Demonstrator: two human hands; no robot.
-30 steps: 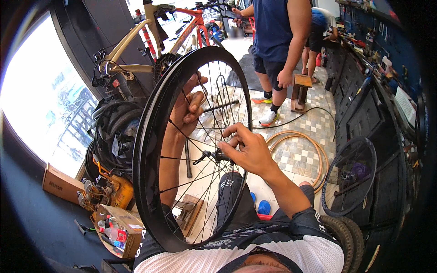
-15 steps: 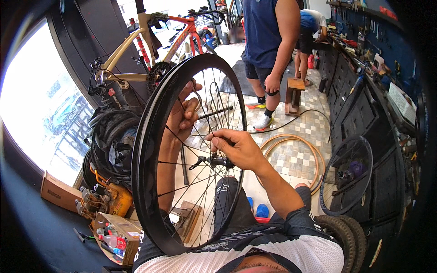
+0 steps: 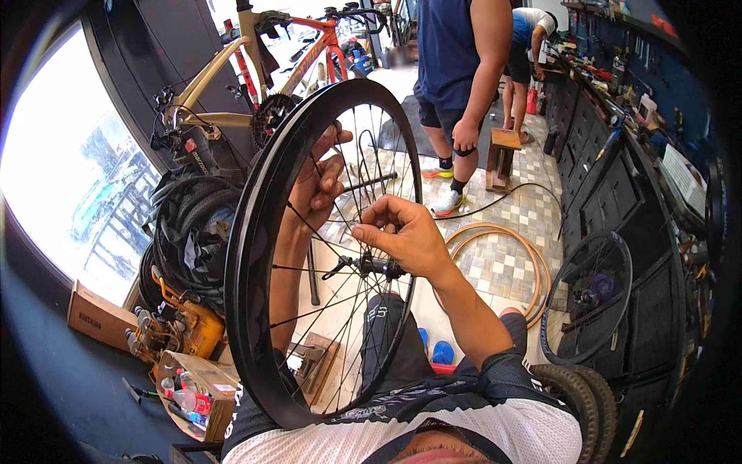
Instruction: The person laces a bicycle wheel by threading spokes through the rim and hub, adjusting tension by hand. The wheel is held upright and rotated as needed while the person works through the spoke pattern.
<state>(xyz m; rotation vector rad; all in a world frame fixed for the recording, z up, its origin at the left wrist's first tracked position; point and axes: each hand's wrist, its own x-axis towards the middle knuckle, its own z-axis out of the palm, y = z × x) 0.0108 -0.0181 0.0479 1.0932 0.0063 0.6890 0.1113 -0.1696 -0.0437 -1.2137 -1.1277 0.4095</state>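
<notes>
A black spoked bicycle wheel (image 3: 255, 278) stands tilted in front of me, its lower rim against my body. Its black hub (image 3: 377, 267) carries a small skewer lever (image 3: 335, 267). My right hand (image 3: 402, 236) is closed just above the hub, thumb and forefinger pinched on a thin black spoke. Seen through the spokes, my left hand (image 3: 321, 178) is raised on the wheel's far side close to the upper rim. Its fingers are curled; the spokes and rim partly cover it, so what they grip cannot be made out.
A tan-and-red bicycle frame (image 3: 224, 120) stands beyond the wheel. Tyres (image 3: 193, 232), an orange compressor (image 3: 193, 329) and a cardboard box of bottles (image 3: 220, 379) line the left. Ahead are a person (image 3: 464, 69) and a wooden stool (image 3: 504, 143); tan tyres (image 3: 533, 271) lie on the floor.
The wheel and both hands sit slightly higher in the picture. My right hand keeps its pinch just above the hub, and my left hand stays near the upper rim.
</notes>
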